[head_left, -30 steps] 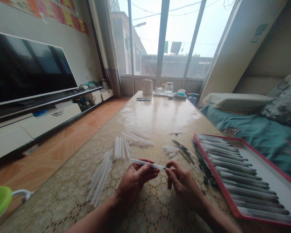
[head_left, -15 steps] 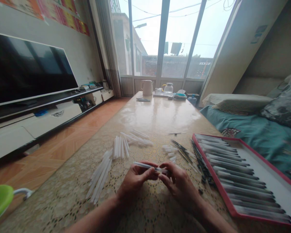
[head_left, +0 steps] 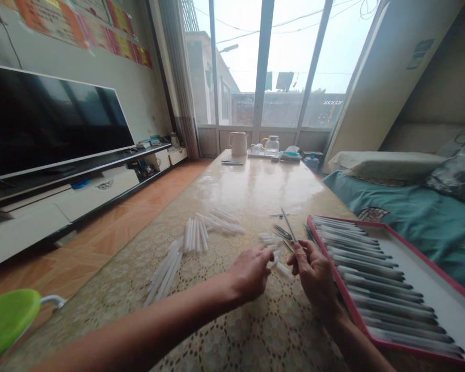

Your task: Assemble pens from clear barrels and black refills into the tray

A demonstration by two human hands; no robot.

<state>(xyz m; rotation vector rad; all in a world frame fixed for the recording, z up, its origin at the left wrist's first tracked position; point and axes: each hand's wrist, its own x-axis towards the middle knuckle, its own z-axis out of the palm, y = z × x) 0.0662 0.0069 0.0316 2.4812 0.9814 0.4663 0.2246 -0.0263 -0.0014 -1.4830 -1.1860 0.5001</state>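
Note:
My right hand (head_left: pixel 313 268) is closed around the lower end of a slim grey pen (head_left: pixel 289 225), which points up and away from me. My left hand (head_left: pixel 253 274) reaches across to the small white pen caps (head_left: pixel 269 238), its fingers curled together at their near edge. Whether a cap is between those fingertips is hidden. Dark thin refills (head_left: pixel 282 231) lie just beyond the right hand. To the left, clear white pen barrels (head_left: pixel 196 235) lie in loose bunches on the patterned table (head_left: pixel 232 336).
At right, a red-rimmed box (head_left: pixel 389 341) holds a row of capped pens (head_left: pixel 387 281). A jug (head_left: pixel 237 143), a glass pot (head_left: pixel 272 145) and a tissue pack (head_left: pixel 291 154) stand at the far end. A green stool (head_left: pixel 11 320) is at lower left.
My hands have come apart from in front of me. The right has moved right and forward with the pen; the left has moved right to the caps. The view has shifted slightly.

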